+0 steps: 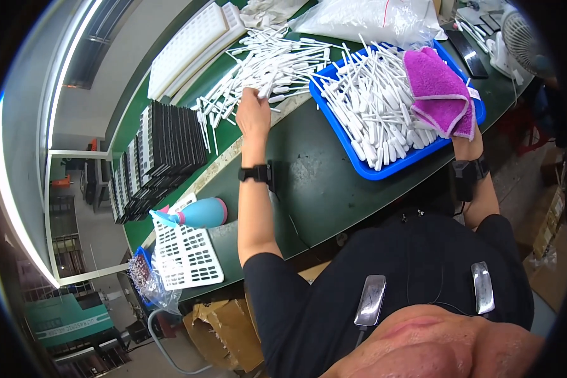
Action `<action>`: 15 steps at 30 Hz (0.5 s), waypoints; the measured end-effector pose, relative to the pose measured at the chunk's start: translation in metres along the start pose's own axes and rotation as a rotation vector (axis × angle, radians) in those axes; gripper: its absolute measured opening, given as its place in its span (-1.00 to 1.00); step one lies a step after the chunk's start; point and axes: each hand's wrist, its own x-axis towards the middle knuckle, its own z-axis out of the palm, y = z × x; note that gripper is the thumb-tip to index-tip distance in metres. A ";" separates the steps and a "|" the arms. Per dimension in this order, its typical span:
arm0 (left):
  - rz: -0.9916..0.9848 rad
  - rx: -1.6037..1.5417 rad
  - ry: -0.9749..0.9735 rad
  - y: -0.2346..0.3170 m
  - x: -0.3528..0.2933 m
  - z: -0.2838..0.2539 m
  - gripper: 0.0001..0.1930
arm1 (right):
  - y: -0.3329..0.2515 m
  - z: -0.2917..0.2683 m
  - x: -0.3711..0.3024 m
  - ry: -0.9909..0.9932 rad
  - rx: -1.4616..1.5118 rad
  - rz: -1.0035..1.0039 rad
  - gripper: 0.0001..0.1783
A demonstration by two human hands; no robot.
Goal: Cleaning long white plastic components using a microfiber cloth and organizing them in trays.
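My left hand reaches to the near edge of a loose pile of white sticks with thick, paddle-like ends. Its fingers are pinched together, apparently on one of these sticks. A blue tray heaped with more white sticks stands to the right. Over that tray's right side hangs a magenta cloth with a pale border. My right hand is at the right rim, against the cloth's lower end; the cloth and rim hide its fingers.
Stacked black slotted plates stand left of the pile. Nearer lie a blue spray bottle and a white perforated panel. White foam-like boards, a clear plastic bag and a fan are at the back.
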 end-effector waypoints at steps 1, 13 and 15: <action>-0.215 -0.132 -0.059 0.007 -0.007 -0.002 -0.79 | -0.003 0.002 0.008 -0.025 0.000 -0.022 -0.28; -0.053 -0.059 -0.087 0.053 -0.054 -0.023 -0.78 | -0.024 0.025 0.042 -0.275 0.332 -0.104 -0.16; -0.087 0.009 -0.137 0.064 -0.066 -0.044 -0.77 | -0.031 0.021 0.039 -0.236 0.571 0.010 -0.16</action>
